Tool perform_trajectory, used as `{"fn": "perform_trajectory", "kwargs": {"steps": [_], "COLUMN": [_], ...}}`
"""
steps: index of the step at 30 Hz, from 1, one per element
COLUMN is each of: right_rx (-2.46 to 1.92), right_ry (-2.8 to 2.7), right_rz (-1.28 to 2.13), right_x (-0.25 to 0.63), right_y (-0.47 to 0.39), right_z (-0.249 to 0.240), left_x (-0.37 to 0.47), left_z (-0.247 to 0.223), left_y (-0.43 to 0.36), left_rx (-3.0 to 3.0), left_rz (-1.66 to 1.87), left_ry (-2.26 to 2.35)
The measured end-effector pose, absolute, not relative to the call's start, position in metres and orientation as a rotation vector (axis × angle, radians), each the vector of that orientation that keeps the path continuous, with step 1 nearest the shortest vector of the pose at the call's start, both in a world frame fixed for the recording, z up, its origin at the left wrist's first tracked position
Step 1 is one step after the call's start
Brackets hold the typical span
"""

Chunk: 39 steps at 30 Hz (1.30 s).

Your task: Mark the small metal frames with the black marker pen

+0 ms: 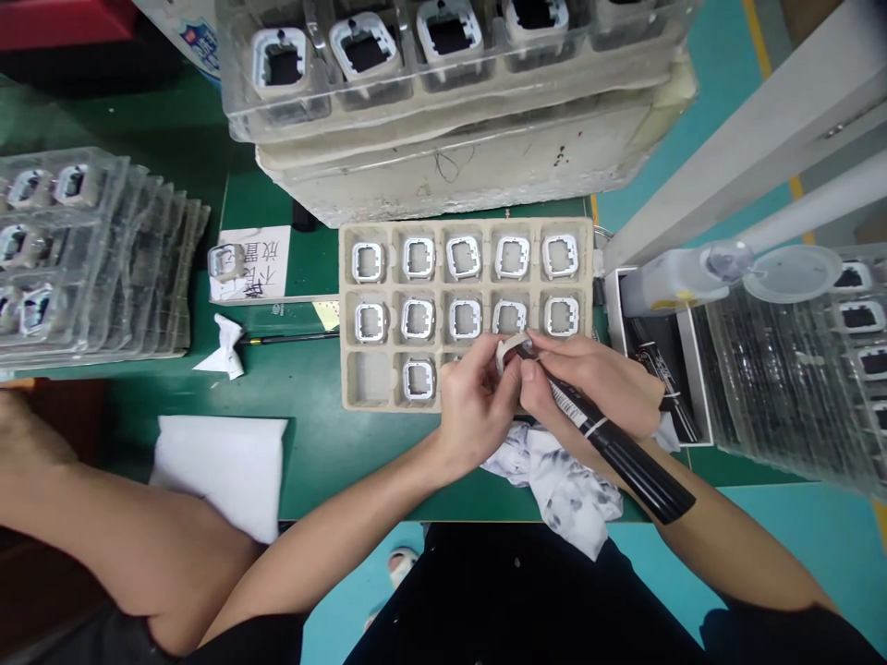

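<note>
While the left hand pinches a pale frame, the right hand grips a black marker beside it

Beneath the hands and the pinched frame lies a beige tray; its two far rows hold white frames, one per cell. Beyond the hands, a clear tray carries similar frames. Right of the right hand, an open box contains dark items.

Frames in ctr tray, tray stack L, btl R, box behind.
</note>
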State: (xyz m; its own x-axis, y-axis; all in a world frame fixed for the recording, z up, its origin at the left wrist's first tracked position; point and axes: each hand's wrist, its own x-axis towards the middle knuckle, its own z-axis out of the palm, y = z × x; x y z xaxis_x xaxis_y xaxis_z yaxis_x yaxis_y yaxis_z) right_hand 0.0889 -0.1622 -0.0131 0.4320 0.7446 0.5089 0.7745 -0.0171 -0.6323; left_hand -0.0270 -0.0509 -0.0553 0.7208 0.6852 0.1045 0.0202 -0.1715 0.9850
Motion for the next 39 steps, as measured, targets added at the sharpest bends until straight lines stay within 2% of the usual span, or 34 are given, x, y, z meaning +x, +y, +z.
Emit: {"fn": "perform_trajectory", "kwargs": {"steps": [7, 15, 29, 39], "right_rx": [-1.686, -1.639, -1.557, -1.54], "right_ry": [-1.333, -1.308, -1.171, -1.177], "right_rz": [-0.226, -0.187, -0.15, -0.161], "right_x": [0.088, 0.09, 0.091, 0.091], "right_y": [-0.158, -0.157, -0.157, -0.157], "right_z": [-0.014, -0.014, -0.013, -0.01], "left_x": [-0.026, -0.025, -0.009, -0.009], "left_z": [-0.056, -0.056, -0.026, -0.03], "left_y": [-0.05, -0.05, -0.045, -0.045], "left_rx": [1.616, 1.581, 1.11, 1.043], "left_rz": [0.622, 0.599, 0.525, 0.542], "left_ry": [0.579, 0.603, 0.573, 0.516]}}
